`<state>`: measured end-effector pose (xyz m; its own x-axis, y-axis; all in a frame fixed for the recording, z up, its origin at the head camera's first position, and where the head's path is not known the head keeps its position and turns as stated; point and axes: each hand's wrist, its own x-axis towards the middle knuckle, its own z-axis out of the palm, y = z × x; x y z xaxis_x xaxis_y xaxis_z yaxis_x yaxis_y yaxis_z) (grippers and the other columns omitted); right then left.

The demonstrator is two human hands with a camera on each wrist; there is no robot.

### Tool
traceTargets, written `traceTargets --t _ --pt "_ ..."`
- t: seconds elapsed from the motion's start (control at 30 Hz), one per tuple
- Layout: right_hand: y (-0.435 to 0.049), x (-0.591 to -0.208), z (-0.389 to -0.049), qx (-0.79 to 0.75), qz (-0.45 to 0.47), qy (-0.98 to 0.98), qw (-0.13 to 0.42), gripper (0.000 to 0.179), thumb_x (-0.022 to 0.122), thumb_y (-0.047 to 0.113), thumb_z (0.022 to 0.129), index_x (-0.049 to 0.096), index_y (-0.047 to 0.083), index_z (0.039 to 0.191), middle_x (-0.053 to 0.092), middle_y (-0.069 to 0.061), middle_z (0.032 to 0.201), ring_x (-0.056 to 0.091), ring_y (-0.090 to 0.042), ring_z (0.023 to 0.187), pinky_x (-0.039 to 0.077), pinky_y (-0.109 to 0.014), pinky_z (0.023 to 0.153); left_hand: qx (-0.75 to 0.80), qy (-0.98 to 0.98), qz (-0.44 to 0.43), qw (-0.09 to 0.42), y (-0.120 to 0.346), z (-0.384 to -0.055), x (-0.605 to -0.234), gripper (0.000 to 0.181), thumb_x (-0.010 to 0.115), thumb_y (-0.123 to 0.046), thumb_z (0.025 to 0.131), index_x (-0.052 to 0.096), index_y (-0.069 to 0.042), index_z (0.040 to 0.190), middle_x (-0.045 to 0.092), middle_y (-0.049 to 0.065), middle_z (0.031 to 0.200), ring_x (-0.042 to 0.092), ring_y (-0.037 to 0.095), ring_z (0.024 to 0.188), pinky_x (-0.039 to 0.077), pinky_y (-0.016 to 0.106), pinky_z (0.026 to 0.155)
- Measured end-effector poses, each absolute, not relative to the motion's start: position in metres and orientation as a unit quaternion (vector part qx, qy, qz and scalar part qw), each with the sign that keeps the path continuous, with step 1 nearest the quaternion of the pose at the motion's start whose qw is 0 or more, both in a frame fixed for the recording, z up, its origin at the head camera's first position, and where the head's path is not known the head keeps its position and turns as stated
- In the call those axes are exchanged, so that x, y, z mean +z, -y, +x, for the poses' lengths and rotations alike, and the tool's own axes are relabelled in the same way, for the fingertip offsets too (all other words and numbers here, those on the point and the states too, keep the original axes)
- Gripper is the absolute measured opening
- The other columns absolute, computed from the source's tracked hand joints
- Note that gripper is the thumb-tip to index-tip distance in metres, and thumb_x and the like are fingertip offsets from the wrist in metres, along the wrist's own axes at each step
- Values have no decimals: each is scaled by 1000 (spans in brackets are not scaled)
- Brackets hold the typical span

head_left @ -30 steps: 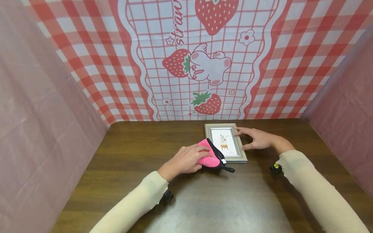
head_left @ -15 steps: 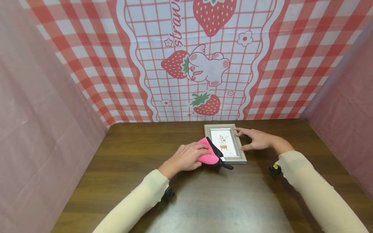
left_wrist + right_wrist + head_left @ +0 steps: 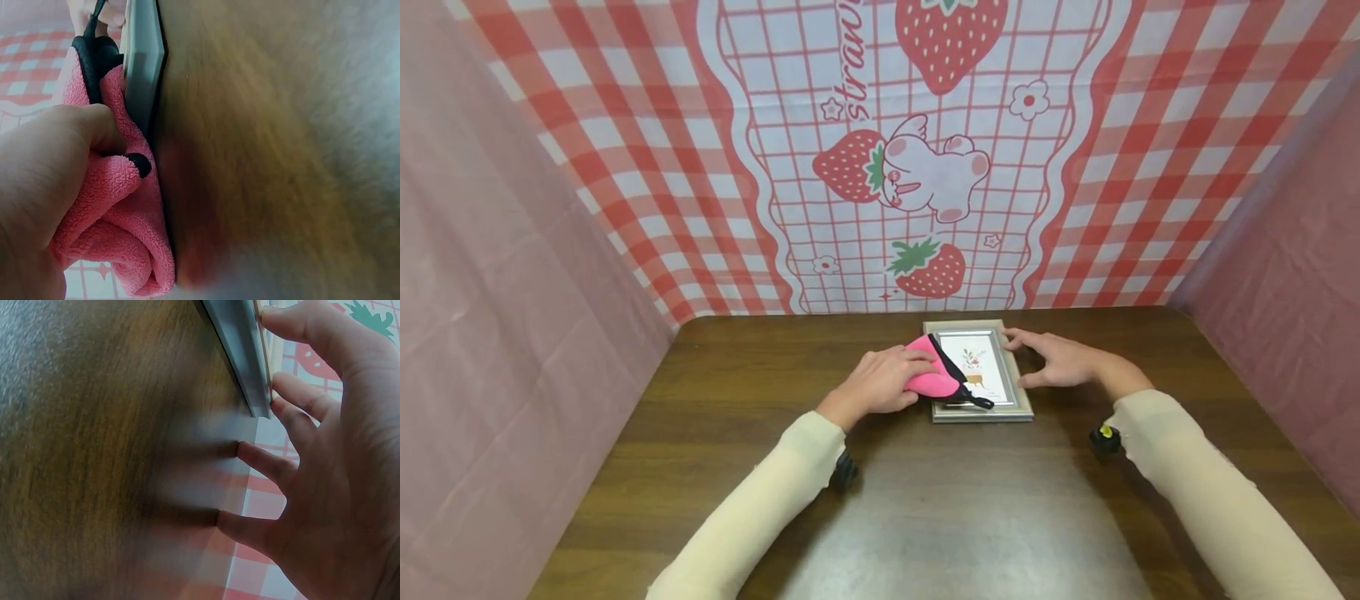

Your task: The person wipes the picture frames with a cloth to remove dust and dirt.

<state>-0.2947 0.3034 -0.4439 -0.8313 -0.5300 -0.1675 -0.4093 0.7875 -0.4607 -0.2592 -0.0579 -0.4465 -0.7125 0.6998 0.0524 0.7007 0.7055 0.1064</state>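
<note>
Pink black-edged fleece cloth [image 3: 937, 384], gripped by the left hand [image 3: 882, 380], overlaps the left side of the silver-beige rectangular picture frame [image 3: 997, 375], opposite the right hand [image 3: 1060, 360], its fingers spread.

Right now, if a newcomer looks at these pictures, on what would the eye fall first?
Most likely on the bright pink cloth that the left hand holds over the left part of the picture frame. The frame lies flat near the back edge of the table, the right hand at its right side. Behind, large printed strawberries stand out.
</note>
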Motion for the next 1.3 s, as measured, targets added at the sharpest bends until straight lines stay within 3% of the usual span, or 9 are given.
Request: traceTargets --t 0.7,0.97,1.3 --pt "-303 -441 -287 -187 -238 -942 144 96 80 47 94 40 10 172 42 -29 178 46 -59 157 40 -84 122 -103 938 -332 -6 49 -312 -458 53 71 -23 108 64 -26 161 61 -3 171 59 26 157 60 55 115" --pt "-305 -438 -287 -188 -235 -941 157 102 81 49 93 33 10 175 45 -28 176 45 -59 157 39 -86 121 -98 942 -319 -20 42 -305 -447 54 71 -18 108 63 -21 161 59 1 172 57 29 160 56 55 122" --pt "-309 -443 -294 -210 -267 -926 164 91 86 50 92 51 9 165 28 -24 186 34 -58 167 30 -83 130 -105 942 -318 -24 47 -311 -458 55 70 -22 109 61 -26 164 56 -2 175 53 26 163 55 55 124"
